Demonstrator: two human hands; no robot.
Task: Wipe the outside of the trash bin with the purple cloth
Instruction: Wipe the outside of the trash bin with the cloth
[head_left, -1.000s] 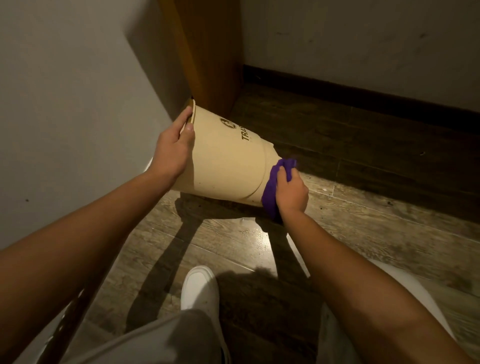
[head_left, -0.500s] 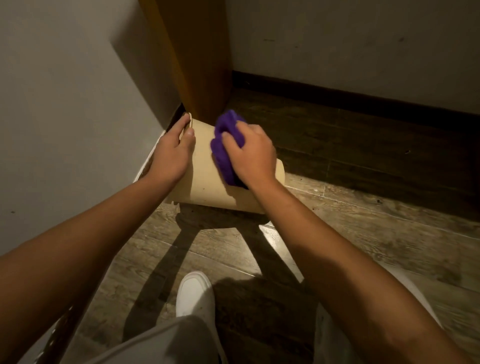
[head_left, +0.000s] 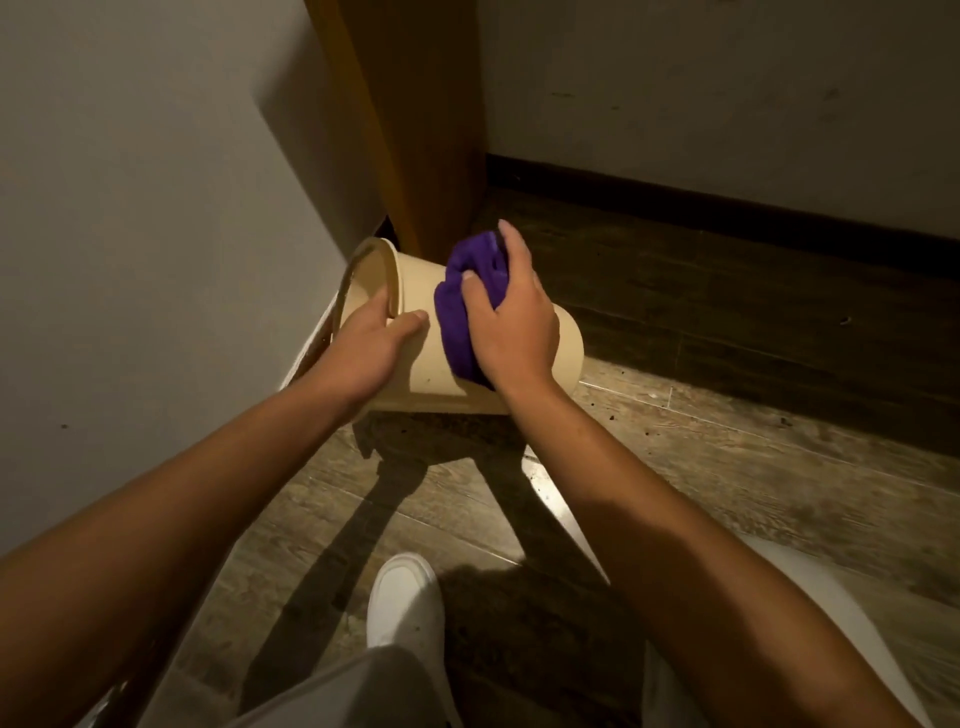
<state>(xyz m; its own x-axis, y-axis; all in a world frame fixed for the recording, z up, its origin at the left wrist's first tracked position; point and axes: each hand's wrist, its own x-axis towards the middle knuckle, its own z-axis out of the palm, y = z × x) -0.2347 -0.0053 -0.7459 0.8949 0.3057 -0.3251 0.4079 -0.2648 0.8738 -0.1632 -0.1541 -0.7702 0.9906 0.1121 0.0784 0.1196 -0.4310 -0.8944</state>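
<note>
The tan trash bin (head_left: 415, 364) is tipped over on its side, held just above the wooden floor (head_left: 727, 467). Its open top faces the grey wall (head_left: 156, 208) on the left, and its bottom end points to the right. The left hand (head_left: 363, 348) grips the bin at the rim, with the fingers curled over the edge into the opening and the thumb lying flat on the outside. The right hand (head_left: 511, 322) is wrapped around the purple cloth (head_left: 465, 306) and presses it down on the top of the bin's side, about in the middle of the bin. The cloth is bunched up, and some of it sticks out past the fingers toward the rim. One finger of that hand points up, away from the cloth. Just behind the bin stands a tall brown wooden panel (head_left: 415, 130), and the bin's rim is near its foot. A dark baseboard (head_left: 727, 208) runs along the far wall on the right. The bin and both arms throw dark shadows on the floor below them. Little dark specks lie on the floor to the right of the bin. Lower down, a white shoe (head_left: 405, 597) rests on the floor between the two arms, and light grey trousers (head_left: 337, 691) show at the bottom.
</note>
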